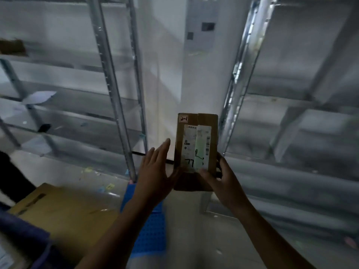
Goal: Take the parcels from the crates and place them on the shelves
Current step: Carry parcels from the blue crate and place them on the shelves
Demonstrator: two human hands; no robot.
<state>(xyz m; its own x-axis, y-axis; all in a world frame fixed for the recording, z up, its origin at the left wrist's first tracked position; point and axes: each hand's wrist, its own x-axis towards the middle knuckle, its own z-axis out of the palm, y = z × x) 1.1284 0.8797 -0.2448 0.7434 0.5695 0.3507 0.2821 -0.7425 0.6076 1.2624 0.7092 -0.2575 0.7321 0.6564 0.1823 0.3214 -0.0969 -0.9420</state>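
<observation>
A small brown cardboard parcel [196, 136] with a white shipping label and a "2-1" tag is held up in front of me. My right hand [223, 181] grips its lower right edge, thumb on the label. My left hand [155, 171] is flat with straight fingers beside the parcel's left side, the thumb near its lower corner. A blue crate [149, 232] sits on the floor below my left arm. Metal shelves stand to the left [77, 101] and to the right [291, 105].
A large flat cardboard box [64, 210] lies at lower left beside a dark purple crate edge [23, 235]. A white pillar [204, 65] stands between the two shelf racks. A brown parcel [12, 47] and loose papers lie on the left shelves. Paper scraps litter the floor.
</observation>
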